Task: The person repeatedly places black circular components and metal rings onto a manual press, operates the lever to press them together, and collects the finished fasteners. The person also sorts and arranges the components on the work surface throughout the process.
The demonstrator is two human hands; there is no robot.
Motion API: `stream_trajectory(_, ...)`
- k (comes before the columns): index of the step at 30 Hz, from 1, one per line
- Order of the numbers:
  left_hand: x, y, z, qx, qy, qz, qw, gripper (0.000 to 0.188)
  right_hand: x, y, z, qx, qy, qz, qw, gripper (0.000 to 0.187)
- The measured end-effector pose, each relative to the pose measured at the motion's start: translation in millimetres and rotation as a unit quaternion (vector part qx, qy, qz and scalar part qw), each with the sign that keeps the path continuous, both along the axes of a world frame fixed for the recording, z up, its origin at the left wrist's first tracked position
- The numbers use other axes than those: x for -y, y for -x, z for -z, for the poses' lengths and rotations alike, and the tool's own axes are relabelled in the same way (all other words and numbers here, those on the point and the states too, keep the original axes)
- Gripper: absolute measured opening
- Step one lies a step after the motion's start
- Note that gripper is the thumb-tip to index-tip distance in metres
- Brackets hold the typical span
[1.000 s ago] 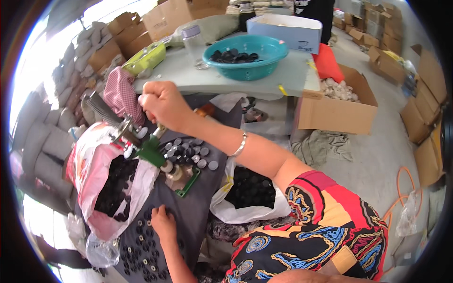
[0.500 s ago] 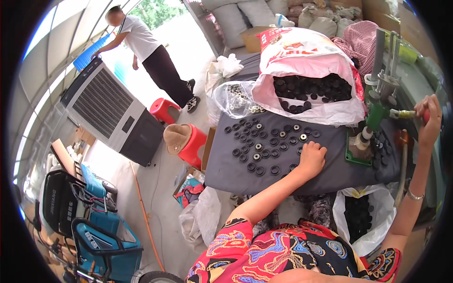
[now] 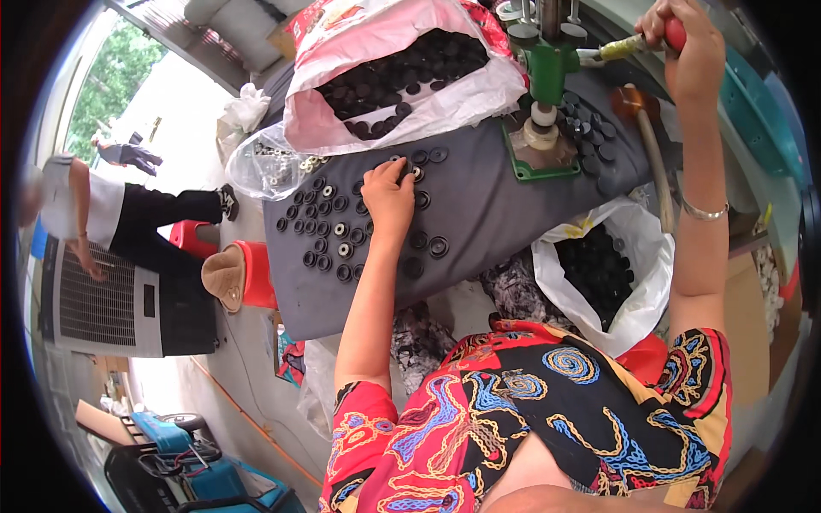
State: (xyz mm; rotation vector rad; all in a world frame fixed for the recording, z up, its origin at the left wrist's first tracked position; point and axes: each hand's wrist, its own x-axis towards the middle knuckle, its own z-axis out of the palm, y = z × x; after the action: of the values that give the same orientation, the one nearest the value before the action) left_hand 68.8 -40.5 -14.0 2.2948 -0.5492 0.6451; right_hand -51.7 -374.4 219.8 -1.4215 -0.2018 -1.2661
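Observation:
My right hand is closed around the red knob of the lever on a green hand press. My left hand reaches over the grey-covered table, its fingertips pinched on a black round cap that they partly hide. Around it lie several black ring-shaped caps, a few with pale metal centres. The green base of the press stands to the right of these, and more black caps are heaped beside it.
Behind the caps is a large open sack of black pieces, with a clear bag of metal parts at its left. A white bag of black pieces hangs below the table's near edge. A mallet lies right of the press. A person stands at far left.
The view has swung round. My left hand has moved from the caps' near right side to their far side and closed on one. My right hand stays on the knob. The other person's hand has left the cooler.

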Motion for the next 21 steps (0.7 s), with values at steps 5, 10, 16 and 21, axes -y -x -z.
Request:
stream_trajectory(5, 20.1, -7.0, 9.0, 0.006, -0.084, -0.002, 0.996, 0.026, 39.9, -3.2, 5.5, 0.017, -0.08, -0.1, 0.992, 0.022)
stream_trajectory(10, 5.7, -7.3, 19.7, 0.023, -0.14, -0.048, 0.989, 0.025, 9.0, -10.3, 8.2, 0.032, 0.002, -0.019, 0.999, 0.022)
stream_trajectory(16, 12.0, -15.1, 20.7, 0.044, -0.125, -0.019, 0.991, 0.024, 12.5, -1.6, 0.5, 0.008, -0.013, -0.007, 1.0, 0.023)
stream_trajectory(21, 11.9, -18.0, 21.7, 0.035, -0.116, -0.015, 0.992, 0.023, 25.3, -4.5, 5.0, 0.009, 0.027, -0.037, 0.999, 0.023)
